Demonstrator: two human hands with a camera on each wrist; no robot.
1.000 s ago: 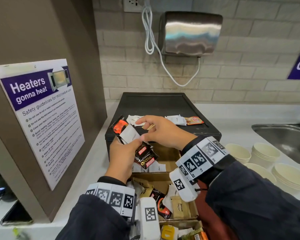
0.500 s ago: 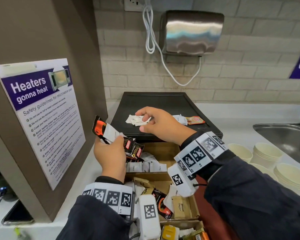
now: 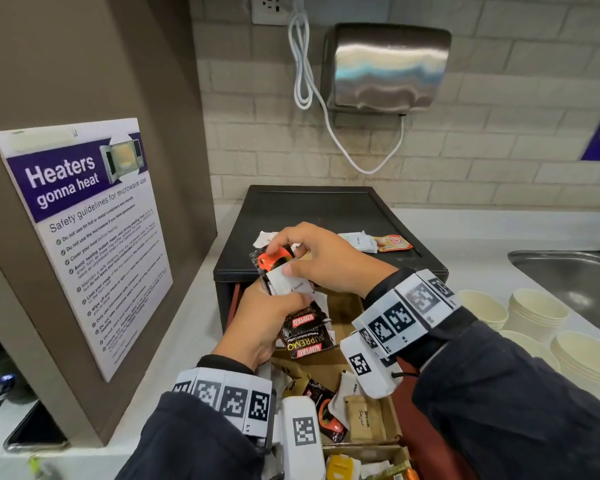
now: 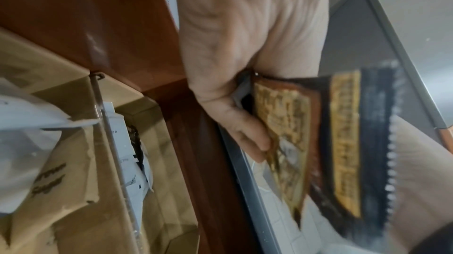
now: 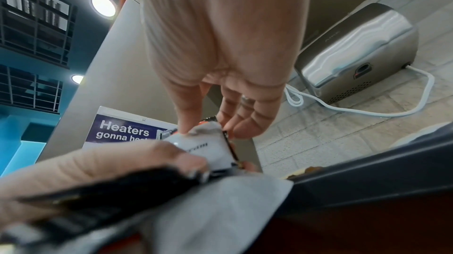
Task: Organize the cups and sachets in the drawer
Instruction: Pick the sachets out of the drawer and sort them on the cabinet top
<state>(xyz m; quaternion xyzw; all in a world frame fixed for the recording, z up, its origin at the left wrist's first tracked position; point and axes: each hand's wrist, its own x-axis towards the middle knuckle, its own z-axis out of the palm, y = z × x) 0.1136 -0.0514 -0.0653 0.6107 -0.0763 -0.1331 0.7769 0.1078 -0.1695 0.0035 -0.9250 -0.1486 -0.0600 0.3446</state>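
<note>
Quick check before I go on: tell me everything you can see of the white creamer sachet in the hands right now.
The white creamer sachet is a small flat packet, paper-like, with "Cream" printed in dark letters. It sits at the front of a mixed bundle of sachets, against an orange-and-black sachet. The left hand grips the bundle from below, over the open drawer. The right hand pinches at the bundle's top, thumb on the white sachet's upper edge. Its lower part is hidden by the left fingers.

Pale brick wall [image 3: 499, 143] bears a steel hand dryer [image 3: 385, 64]; white countertop [image 3: 465, 223], sink [image 3: 568, 271] at its right edge.
</note>
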